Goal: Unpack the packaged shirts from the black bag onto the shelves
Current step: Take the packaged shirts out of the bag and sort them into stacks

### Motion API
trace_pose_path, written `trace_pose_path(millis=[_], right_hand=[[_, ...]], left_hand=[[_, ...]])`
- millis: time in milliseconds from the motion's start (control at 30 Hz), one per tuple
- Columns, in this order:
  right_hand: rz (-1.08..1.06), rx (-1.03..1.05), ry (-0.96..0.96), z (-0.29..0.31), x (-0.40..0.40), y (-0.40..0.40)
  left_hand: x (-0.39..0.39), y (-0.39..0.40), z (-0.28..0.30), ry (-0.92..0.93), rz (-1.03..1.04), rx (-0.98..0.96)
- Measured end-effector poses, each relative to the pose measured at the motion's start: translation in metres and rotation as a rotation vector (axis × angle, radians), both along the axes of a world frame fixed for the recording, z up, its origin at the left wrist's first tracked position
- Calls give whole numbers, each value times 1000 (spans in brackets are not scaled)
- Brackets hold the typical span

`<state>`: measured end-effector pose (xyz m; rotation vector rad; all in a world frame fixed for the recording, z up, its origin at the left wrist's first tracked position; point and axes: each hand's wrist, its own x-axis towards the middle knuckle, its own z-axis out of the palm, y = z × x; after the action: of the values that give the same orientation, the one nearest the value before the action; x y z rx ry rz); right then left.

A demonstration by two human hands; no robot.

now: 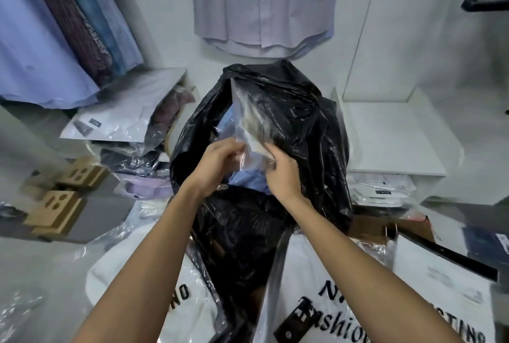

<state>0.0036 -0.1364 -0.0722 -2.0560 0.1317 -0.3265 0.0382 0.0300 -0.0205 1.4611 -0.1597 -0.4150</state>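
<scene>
- Your black bag point(275, 127) stands open straight ahead of you, a hanging shirt point(263, 3) on the wall behind it
- Your left hand point(217, 166) and right hand point(283, 174) meet over its mouth, on a packaged shirt point(248, 119) sticking up out of the bag
- A stack of packaged shirts point(124, 111) lies left of the bag
- A shelf point(391, 133) sits right of it, more packs point(380, 188) underneath

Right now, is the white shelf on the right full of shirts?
No, the top of the white shelf is bare; packaged shirts lie only underneath it.
</scene>
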Motion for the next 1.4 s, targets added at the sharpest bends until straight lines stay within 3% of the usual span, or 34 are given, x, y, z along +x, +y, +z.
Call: trace_pose_path(millis=[100, 267, 367, 500, 600, 700, 1000, 1100, 1233, 1400], right_hand=[[65, 25, -92, 25, -12, 4], [186, 325, -131, 98, -23, -5], [301, 629, -72, 142, -33, -28], [383, 709, -13, 167, -53, -58], [290, 697, 9, 165, -58, -69], [186, 708, -11, 156, -56, -78], [-91, 667, -63, 127, -54, -120], [-252, 474, -111, 122, -64, -134], [-506, -200, -421, 124, -78, -145], [-75, -738, -449, 151, -85, -134]], left_hand=[[-9, 22, -1, 94, 64, 15], [-17, 42, 8, -56, 403, 111], [-17, 48, 24, -169, 352, 92], [-17, 49, 47, -159, 85, -11], [-24, 33, 54, -116, -31, -72], [-28, 12, 59, -123, 20, -148], [-23, -21, 76, -101, 67, -12], [-22, -31, 95, -229, -52, 158], [-17, -54, 116, -419, -286, 488], [-17, -98, 114, -545, -529, 707]])
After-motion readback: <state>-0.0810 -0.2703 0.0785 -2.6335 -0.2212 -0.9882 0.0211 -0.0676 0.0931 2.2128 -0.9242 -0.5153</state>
